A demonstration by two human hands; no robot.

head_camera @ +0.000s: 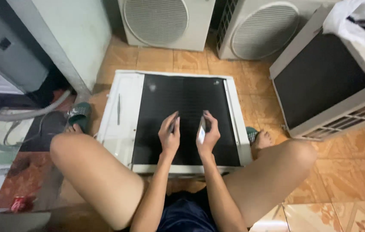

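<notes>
Squatting over the work, we close our left hand point(169, 135) around a thin dark tool point(172, 125) and our right hand point(208, 133) around a small white comb-like piece point(201, 131), both pressed to the black finned coil point(186, 103) of a white air-conditioner unit point(122, 116) lying flat on the orange tile floor point(332, 167) between our knees.

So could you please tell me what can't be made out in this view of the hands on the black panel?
- Head view: the small tool in the left hand is mostly hidden by its fingers.
- The right hand holds a small flat white piece; too small to identify.
- The fin panel lacks visible detail; its near edge is hidden by the forearms.
</notes>
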